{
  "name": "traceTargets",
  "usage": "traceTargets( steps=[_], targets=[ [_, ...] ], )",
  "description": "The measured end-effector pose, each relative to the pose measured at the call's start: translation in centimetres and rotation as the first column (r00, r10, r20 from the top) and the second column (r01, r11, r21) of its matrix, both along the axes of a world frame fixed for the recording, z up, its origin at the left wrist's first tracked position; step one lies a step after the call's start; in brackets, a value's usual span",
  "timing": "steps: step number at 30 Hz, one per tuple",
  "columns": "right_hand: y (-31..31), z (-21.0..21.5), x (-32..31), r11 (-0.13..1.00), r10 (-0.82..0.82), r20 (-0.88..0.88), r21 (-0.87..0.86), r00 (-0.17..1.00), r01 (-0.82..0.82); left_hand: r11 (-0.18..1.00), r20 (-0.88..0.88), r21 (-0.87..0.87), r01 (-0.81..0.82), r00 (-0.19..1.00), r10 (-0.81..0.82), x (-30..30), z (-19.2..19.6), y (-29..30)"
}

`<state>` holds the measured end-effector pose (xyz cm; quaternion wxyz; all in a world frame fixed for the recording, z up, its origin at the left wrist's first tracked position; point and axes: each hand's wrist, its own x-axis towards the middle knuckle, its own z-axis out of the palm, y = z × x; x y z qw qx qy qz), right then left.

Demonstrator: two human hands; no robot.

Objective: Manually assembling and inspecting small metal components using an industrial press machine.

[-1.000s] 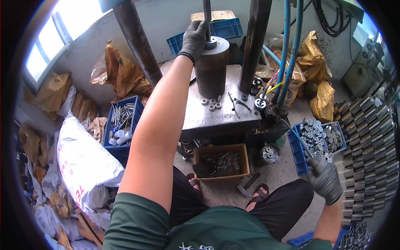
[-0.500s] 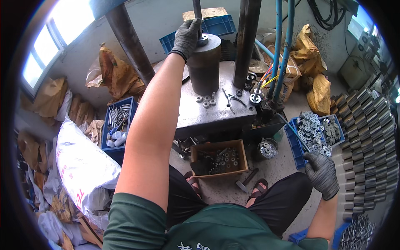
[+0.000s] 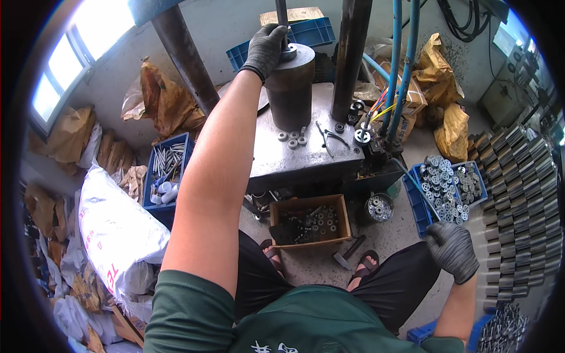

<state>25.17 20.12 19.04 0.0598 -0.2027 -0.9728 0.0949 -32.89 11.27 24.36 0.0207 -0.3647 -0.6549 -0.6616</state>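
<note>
My gloved left hand [image 3: 265, 50] is closed around an upright metal shaft [image 3: 282, 12] above a thick steel cylinder [image 3: 289, 94]. At the shaft's foot, a small dark ring [image 3: 288, 54] sits on the cylinder's top, beside my fingers. At the right, my gloved right hand [image 3: 452, 250] is closed on the end of a long thin lever [image 3: 414, 183] that slopes up to the machine; the grip itself is hidden by the fingers. Several bearing rings [image 3: 292, 139] lie on the steel press table [image 3: 271, 159] with pliers [image 3: 329, 139] next to them.
Blue crates with metal wheels [image 3: 438, 188] stand near my right hand, with stacked steel tubes [image 3: 518, 217] beyond. Between my feet are a wooden box of parts [image 3: 309, 240] and a hammer [image 3: 349, 253]. Steel columns [image 3: 351, 59] flank the cylinder. A white sack [image 3: 120, 235] leans at left.
My right hand has turned and sunk slightly, and the lever's end has come down with it. My left hand stays at the shaft. The whole view has shifted slightly.
</note>
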Motion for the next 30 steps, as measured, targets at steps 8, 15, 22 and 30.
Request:
traceTargets(
  steps=[8,15,22,30],
  targets=[
    [1.0,1.1,0.0,0.999,0.003,-0.053,-0.054,0.999,-0.006,1.0,0.049,0.008,0.027,0.998,-0.027,0.1,0.1,-0.4],
    [0.9,1.4,-0.8,0.992,-0.066,-0.13,-0.111,0.989,0.051,1.0,0.003,0.008,0.01,1.0,-0.01,-0.5,-0.1,-0.3],
    [1.5,1.2,-0.2,0.995,0.007,-0.027,-0.1,1.0,-0.01,1.0,0.028,-0.011,0.011,1.0,-0.011,-0.1,-0.1,-0.2],
    [1.4,1.3,-0.5,0.995,-0.016,-0.025,-0.101,1.0,0.013,0.999,0.004,-0.034,-0.021,1.0,0.021,-0.4,-0.1,-0.2]
  ],
)
